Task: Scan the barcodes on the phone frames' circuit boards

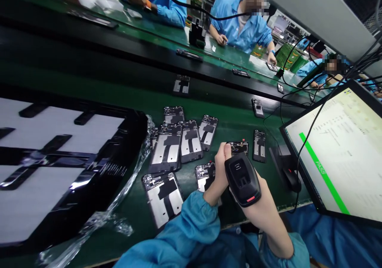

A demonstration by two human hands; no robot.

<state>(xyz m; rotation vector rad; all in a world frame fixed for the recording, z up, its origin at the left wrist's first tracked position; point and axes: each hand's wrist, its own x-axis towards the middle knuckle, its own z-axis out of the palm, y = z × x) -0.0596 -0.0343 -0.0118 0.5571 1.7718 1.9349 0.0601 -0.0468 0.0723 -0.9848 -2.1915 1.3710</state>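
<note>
A black handheld barcode scanner (242, 176) is in my right hand (259, 194); its head hides most of the fingers. Just beyond the scanner shows the top of an opened phone (239, 147), its circuit board bare. My left hand (221, 165) is closed at that phone's left edge, thumb on top, the other fingers mostly hidden. Left of my hands lie several opened phones with silver and black insides, among them a phone near my left sleeve (165, 196) and a phone partly behind my left wrist (205, 175).
A large black tray wrapped in clear plastic (119, 172) fills the left side. At right stand a monitor (337, 156) showing a green PASS bar and a mouse (291, 179), with cables hanging across. Beyond a dark conveyor (143, 47) carrying phones, co-workers in blue sit at another bench.
</note>
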